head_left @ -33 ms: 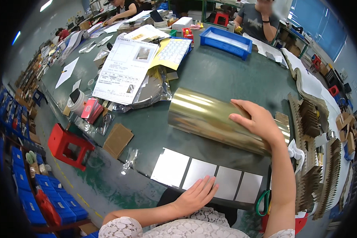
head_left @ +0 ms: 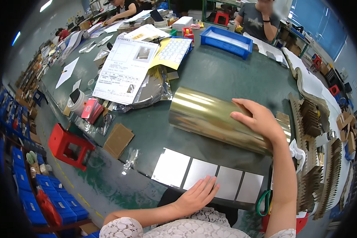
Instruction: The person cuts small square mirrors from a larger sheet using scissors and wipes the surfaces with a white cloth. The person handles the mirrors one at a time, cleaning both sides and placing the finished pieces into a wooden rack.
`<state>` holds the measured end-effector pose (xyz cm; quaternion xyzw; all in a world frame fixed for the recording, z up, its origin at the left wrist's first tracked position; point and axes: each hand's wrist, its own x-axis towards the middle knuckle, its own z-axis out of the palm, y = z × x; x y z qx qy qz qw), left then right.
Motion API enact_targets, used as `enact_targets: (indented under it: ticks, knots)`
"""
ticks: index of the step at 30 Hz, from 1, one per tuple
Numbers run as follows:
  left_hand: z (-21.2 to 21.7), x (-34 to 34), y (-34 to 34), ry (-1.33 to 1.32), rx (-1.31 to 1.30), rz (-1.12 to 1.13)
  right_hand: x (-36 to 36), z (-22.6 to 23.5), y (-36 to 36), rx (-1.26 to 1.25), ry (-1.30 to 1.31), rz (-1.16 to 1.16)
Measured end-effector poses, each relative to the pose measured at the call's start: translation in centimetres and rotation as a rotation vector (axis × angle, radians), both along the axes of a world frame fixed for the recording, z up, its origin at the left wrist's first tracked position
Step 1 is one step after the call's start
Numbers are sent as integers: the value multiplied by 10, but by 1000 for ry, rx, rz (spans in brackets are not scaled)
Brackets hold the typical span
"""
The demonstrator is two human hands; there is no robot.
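Note:
My left hand (head_left: 197, 195) lies flat, fingers stretched out, over the near edge of a shiny pale rectangular sheet (head_left: 200, 171) at the front of the green table. Its fingertips reach the neighbouring sheet (head_left: 228, 182). A brighter white sheet (head_left: 171, 166) sits at the row's left end, and a narrower grey one (head_left: 250, 187) at its right end. Behind the row lies a large gold, glossy roll of film (head_left: 202, 113). My right hand (head_left: 258, 121) rests on top of this roll towards its right end, thumb apart from the fingers, which are partly hidden.
Green-handled scissors (head_left: 261, 203) hang near the table's right front corner. Brown toothed strips (head_left: 305, 150) line the right side. Papers (head_left: 127, 69) lie over a plastic-wrapped bundle at left. A blue tray (head_left: 226, 41) stands at the back, near a seated person. A red stool (head_left: 67, 146) is left.

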<state>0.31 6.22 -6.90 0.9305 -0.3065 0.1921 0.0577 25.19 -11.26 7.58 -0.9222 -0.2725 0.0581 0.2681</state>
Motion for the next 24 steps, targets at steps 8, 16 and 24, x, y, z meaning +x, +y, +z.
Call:
enact_targets:
  ticks: [8,16,24]
  knots:
    - [5,2,0,29,-1,0,40,-1,-6,36,282,-6]
    - [6,2,0,25,-16,9,45,1,-5,37,286,7]
    - [6,1,1,49,9,11,49,-6,-7,103,264,20]
